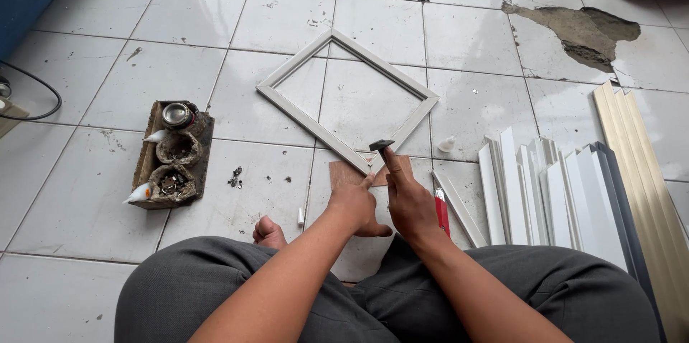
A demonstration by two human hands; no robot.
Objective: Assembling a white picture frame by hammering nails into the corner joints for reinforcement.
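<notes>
The right hand (410,203) is closed around a small hammer (382,146), whose dark head sits just over the near corner of a pale frame (347,96). The left hand (354,203) holds nothing; its open fingers press by that corner, above a brown board (343,173). The frame lies flat on a white tile floor (86,192). One tile far off is broken. White strips (545,192) lie to the right. A wooden block with little bowls (172,156) sits left.

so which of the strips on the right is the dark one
The dark grey strip, at the right edge of the white strips, next to the beige strips.
</notes>
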